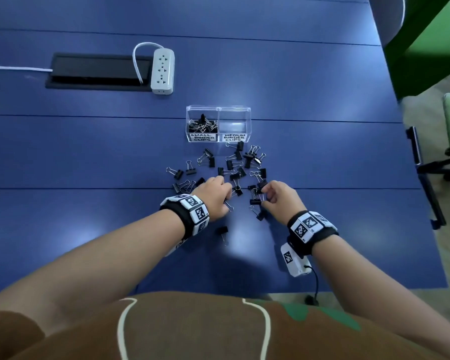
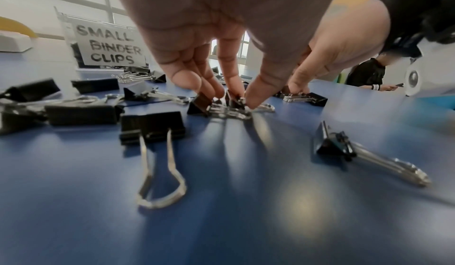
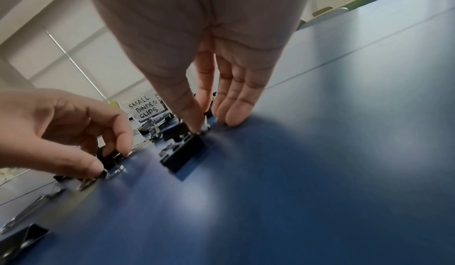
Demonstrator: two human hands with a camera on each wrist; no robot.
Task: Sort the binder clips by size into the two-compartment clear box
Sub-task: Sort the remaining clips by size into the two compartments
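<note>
The clear two-compartment box [image 1: 218,108] stands beyond the pile; its left half, labelled small binder clips [image 1: 202,125], holds several, and its right half, labelled medium [image 1: 235,137], holds none. Black binder clips [image 1: 234,162] lie scattered on the blue table in front of it. My left hand [image 1: 228,198] [image 2: 242,99] pinches a small clip [image 2: 234,101] between thumb and fingertips, down on the table. To its right, my right hand [image 1: 264,197] [image 3: 200,125] pinches the wire handles of a black clip [image 3: 182,154] with thumb and forefinger, its other fingers [image 3: 234,113] touching the table.
A white power strip [image 1: 163,71] and a black cable hatch [image 1: 99,71] lie at the back left. A lone clip [image 1: 222,231] sits nearest me between my wrists. The table's right edge [image 1: 411,157] has chairs beyond it.
</note>
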